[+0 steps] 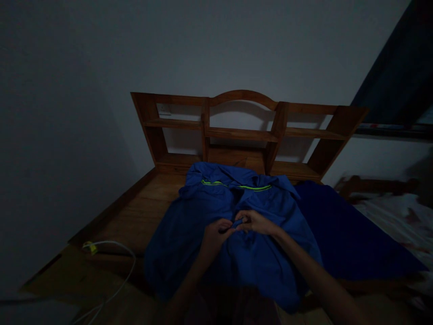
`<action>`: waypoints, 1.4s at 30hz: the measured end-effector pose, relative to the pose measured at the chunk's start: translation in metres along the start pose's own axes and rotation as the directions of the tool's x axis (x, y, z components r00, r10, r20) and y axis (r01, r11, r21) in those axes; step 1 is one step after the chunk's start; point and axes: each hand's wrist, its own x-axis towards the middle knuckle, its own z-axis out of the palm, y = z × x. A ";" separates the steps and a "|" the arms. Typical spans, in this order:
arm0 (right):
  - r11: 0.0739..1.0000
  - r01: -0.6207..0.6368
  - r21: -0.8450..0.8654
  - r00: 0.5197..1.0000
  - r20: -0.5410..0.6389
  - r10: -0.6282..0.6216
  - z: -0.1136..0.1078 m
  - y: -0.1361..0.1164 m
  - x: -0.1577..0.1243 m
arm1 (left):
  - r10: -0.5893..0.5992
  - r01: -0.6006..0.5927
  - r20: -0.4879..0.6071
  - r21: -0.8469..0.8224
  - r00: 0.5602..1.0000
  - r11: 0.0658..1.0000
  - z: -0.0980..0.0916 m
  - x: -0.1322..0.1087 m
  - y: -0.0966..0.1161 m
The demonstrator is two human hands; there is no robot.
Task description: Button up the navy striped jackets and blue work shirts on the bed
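A blue jacket with thin yellow-green stripes across its chest lies spread over a wooden bed base, its collar end toward the headboard. Both hands meet at the middle of its front. My left hand pinches the jacket's front edge between thumb and fingers. Just to the right, my right hand grips a small folded bit of the same edge. The fingertips of the two hands nearly touch. Dim light hides whether a button or other fastening is between them.
A wooden headboard with open shelves stands against the wall. Bare boards show left of the jacket, and a dark blue cloth lies to its right. A white cable with a yellow tag curls at the lower left. Pale bedding is at far right.
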 end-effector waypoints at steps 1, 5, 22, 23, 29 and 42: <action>1.000 -0.001 0.010 1.000 -0.007 0.001 0.000 0.000 -0.001 | -0.007 0.008 0.011 -0.018 1.000 1.000 -0.001 0.001 -0.001; 0.998 -0.003 0.069 1.000 -0.026 0.005 0.001 0.005 -0.002 | -0.033 0.035 0.042 -0.065 0.999 0.997 -0.003 0.006 -0.003; 1.000 -0.008 -0.028 0.999 -0.050 0.007 0.006 0.002 -0.007 | -0.101 0.102 0.048 -0.030 0.994 0.994 0.000 0.011 0.004; 0.998 -0.012 -0.065 0.998 -0.066 0.008 0.007 0.001 -0.008 | -0.101 0.102 0.043 -0.028 0.994 0.994 0.000 0.010 0.005; 0.915 0.127 -0.382 0.949 -0.221 -0.224 0.023 -0.016 -0.019 | -0.056 0.057 -0.050 0.018 0.997 0.998 0.007 0.000 0.007; 0.904 0.042 -0.427 0.849 -0.462 -0.258 -0.006 -0.057 -0.034 | 0.027 -0.004 -0.144 0.159 0.989 0.987 -0.005 -0.037 0.044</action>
